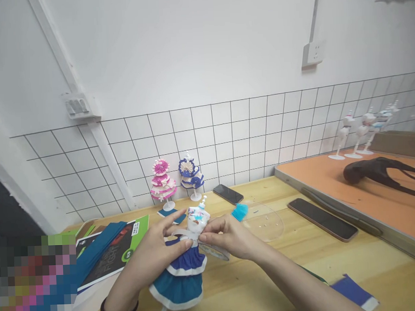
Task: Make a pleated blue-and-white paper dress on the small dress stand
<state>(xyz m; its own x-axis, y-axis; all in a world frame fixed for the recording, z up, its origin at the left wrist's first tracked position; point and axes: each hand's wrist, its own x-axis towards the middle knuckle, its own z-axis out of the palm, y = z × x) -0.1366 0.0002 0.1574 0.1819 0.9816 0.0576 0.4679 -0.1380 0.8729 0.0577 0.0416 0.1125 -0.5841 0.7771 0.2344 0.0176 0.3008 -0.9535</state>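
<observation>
I hold a small white doll mannequin dressed in a layered blue and teal skirt with white trim, low over the wooden table. My left hand wraps its waist from the left, fingers closed on it. My right hand pinches a pale ribbon at the waist from the right. A clear tape roll sits under my right fingers.
Behind stand a pink dressed mannequin and a blue one. Two phones, a clear plastic lid with a teal scrap, booklets at left, a blue fabric piece, and an orange-topped table with more mannequins.
</observation>
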